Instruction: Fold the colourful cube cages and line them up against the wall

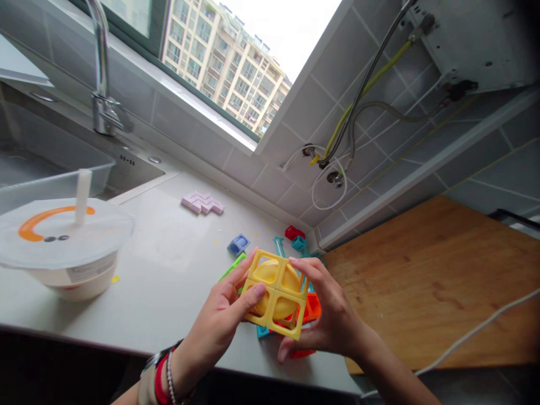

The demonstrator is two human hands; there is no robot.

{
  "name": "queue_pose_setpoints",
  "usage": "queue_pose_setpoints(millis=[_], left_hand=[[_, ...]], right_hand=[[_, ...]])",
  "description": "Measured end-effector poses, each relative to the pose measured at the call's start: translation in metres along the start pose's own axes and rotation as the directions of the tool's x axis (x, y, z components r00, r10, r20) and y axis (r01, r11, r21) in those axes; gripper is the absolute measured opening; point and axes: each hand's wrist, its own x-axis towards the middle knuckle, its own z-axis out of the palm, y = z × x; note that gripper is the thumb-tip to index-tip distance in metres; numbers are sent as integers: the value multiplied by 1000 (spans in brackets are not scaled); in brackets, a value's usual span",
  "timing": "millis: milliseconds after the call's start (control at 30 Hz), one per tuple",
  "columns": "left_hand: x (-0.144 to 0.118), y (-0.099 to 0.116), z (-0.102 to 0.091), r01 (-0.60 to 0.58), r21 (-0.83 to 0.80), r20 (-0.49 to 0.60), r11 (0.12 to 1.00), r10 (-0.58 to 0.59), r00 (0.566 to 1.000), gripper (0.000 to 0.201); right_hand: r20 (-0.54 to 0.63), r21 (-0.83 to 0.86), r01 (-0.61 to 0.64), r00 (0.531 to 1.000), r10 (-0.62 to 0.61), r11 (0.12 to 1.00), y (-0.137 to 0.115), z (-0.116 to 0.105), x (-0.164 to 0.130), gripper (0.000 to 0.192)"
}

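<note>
A yellow plastic puzzle cube (pixel 275 289) with square window frames and a rounded yellow core is held up over the counter. My left hand (pixel 230 304) grips its left side, the thumb lying across the front face. Around the right side curls my right hand (pixel 327 306), with its fingers at the upper right corner and the thumb near the lower corner. Partly hidden behind the cube are orange pieces (pixel 313 307), a green piece (pixel 233 266) and teal pieces. Beyond it on the counter lies a blue piece (pixel 238 244).
Red (pixel 294 232) and teal (pixel 298 243) blocks lie by the wall. A lilac zigzag piece (pixel 202 203) sits farther back. At left stand a lidded bowl (pixel 80 275) and a sink (pixel 139 171) with a tap (pixel 101 107). A wooden board (pixel 442 281) and white cable (pixel 472 332) are at right.
</note>
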Motion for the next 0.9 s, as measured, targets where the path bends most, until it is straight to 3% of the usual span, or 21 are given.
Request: queue_pose_setpoints(millis=[233, 400, 500, 667, 900], left_hand=[[-2, -3, -1, 11, 32, 25, 999, -12, 1000, 75], [-3, -2, 3, 59, -12, -5, 998, -59, 998, 85], [-2, 1, 4, 122, -9, 30, 993, -122, 992, 90], [0, 2, 4, 130, 22, 116, 991, -132, 984, 67], [-2, -7, 5, 92, 39, 38, 995, -93, 995, 62]], right_hand=[[-26, -14, 10, 1000, -11, 1000, -1, 1, -4, 129], [-23, -26, 53, 998, -54, 998, -2, 2, -3, 127], [-35, -63, 120, 992, -122, 991, 0, 4, -4, 125], [-62, -94, 194, 978, -200, 977, 4, 6, -5, 118], [-43, -110, 173, 983, -179, 979, 2, 8, -6, 120]])
